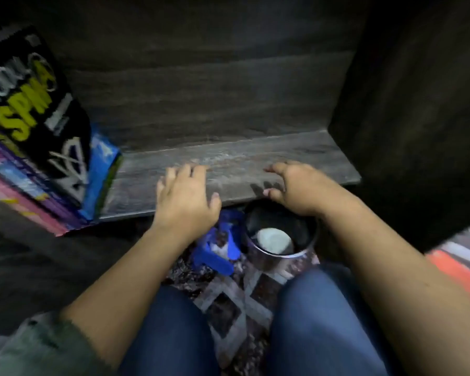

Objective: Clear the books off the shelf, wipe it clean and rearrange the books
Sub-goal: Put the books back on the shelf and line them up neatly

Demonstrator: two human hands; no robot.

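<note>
Fingers (171, 175) of the left hand (185, 198) are held apart and loosely bent, and those of the right hand (296, 189) are spread the same way; nothing is gripped by either. Both hands are held over the front edge of the shelf board (242, 161), the left near its middle, the right toward its right end. Whether the board is touched cannot be told, though a shadow of the right fingers is cast on it.

Most of the board is bared, and pale streaks of what looks like dust are seen along it. The books (38, 137) are left leaning in a stack at the left end, their lower corners jutting past the front edge. The clearing is therefore judged unfinished and the wiping not yet begun. The next move is judged to call for a two-handed hold on the leaning stack, since it may slide or fan out when it is lifted. No cloth is seen in either hand.

Below the front edge, a round container (304, 241) with a white lump (274, 240) inside is seen beside a blue object (220, 253) on a patterned rug (228, 302); whether the lump is a cloth cannot be told. Reach is bounded by the right wall (407, 104), and room below is narrowed by the knees (174, 335).
</note>
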